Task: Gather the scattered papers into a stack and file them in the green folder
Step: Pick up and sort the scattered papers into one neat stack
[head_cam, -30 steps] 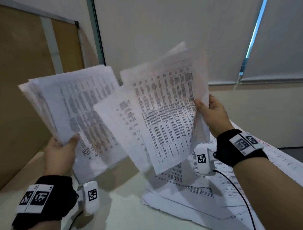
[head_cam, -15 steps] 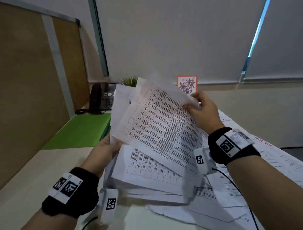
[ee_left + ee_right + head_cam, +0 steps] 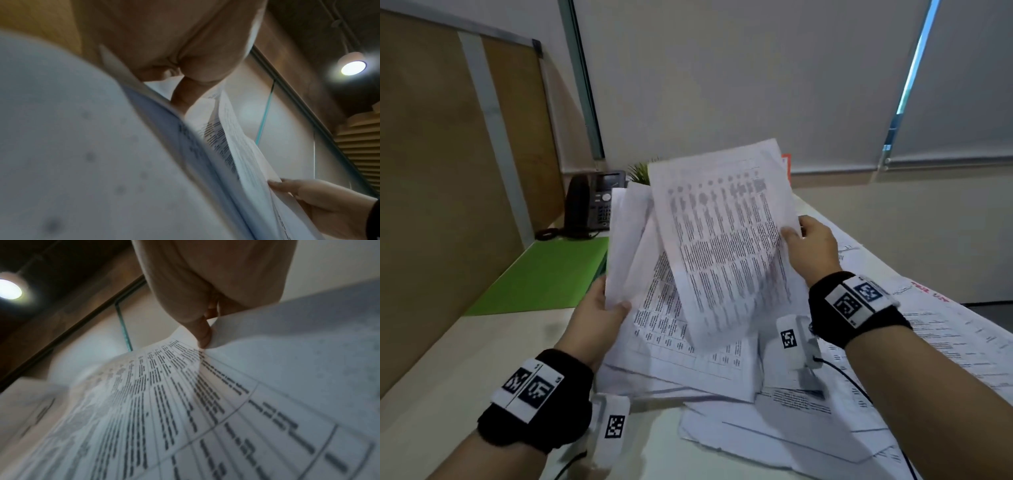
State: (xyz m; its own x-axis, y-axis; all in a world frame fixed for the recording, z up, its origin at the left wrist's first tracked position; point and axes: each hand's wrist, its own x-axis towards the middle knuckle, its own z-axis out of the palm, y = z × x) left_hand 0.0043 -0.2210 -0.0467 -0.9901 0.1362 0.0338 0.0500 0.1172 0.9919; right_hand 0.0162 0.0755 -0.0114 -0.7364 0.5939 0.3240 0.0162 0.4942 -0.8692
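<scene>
Papers (image 3: 722, 246) pinched by both hands' fingers (image 3: 789, 234); green folder (image 3: 544, 274) at 9 o'clock, left hand (image 3: 599, 308) nearer.

- You face pale grey roller blinds (image 3: 739, 78) above a cream wall.
- A brown wooden partition panel (image 3: 431, 171) stands left.
- A round ceiling lamp (image 3: 353, 67) glows overhead.

A black desk phone (image 3: 594, 202) stands at the far left corner of the pale desk (image 3: 458, 349) beside a small green plant (image 3: 639, 171), against a brown partition panel (image 3: 431, 171) and drawn roller blinds (image 3: 722, 75), under a round ceiling lamp (image 3: 353, 67).
</scene>
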